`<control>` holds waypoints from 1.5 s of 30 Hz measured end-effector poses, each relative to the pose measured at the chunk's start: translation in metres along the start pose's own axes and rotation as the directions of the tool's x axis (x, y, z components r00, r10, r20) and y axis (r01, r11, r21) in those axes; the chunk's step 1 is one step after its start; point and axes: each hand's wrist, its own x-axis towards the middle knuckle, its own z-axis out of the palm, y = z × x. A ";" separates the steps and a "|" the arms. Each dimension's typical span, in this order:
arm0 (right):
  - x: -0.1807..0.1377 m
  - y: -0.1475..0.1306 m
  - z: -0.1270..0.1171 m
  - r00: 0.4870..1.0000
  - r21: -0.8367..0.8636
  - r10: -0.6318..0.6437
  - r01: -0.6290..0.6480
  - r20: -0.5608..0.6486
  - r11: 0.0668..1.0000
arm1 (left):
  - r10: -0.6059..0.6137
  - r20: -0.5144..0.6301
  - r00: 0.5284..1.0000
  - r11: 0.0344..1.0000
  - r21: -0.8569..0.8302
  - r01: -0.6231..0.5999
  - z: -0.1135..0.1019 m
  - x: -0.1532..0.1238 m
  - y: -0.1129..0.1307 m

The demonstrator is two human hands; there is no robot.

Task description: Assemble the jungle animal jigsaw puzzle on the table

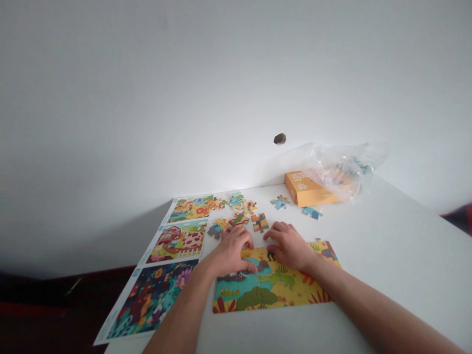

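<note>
A partly joined jigsaw puzzle (258,297) lies flat in front of me, showing a crocodile, bushes and water on yellow ground. My left hand (234,250) rests over its upper left part, thumb spread from the bent fingers, which cover some of the pieces. Over the upper middle edge is my right hand (289,246), its fingers loosely curved and thumb apart. Neither hand shows a piece in its grasp. Just beyond the fingertips lie a loose orange-and-yellow puzzle piece (260,222) and a grey-and-yellow puzzle piece (218,227).
On the left, a sheet of printed pictures (177,241) runs along the white table (398,275). Several loose pieces (236,199) lie at the back. An orange puzzle box (313,191) with a clear plastic bag (341,169) on it stands back right, by the wall.
</note>
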 end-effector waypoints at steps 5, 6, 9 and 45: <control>0.000 -0.001 0.001 1.000 -0.001 -0.010 0.010 -0.012 1.000 | -0.023 -0.010 1.000 1.000 -0.013 0.023 0.000 0.002 -0.001; 0.000 -0.001 0.000 1.000 -0.001 -0.013 0.013 -0.016 1.000 | -0.027 -0.012 1.000 1.000 -0.015 0.027 0.000 0.003 -0.001; -0.002 -0.005 -0.003 0.998 0.013 -0.061 0.061 -0.025 0.998 | -0.043 -0.027 0.999 0.999 -0.019 0.042 0.000 0.004 0.000; -0.026 -0.066 -0.007 0.843 0.124 -0.502 0.487 0.193 0.865 | -0.048 -0.177 0.983 0.995 -0.099 0.030 0.007 0.008 0.000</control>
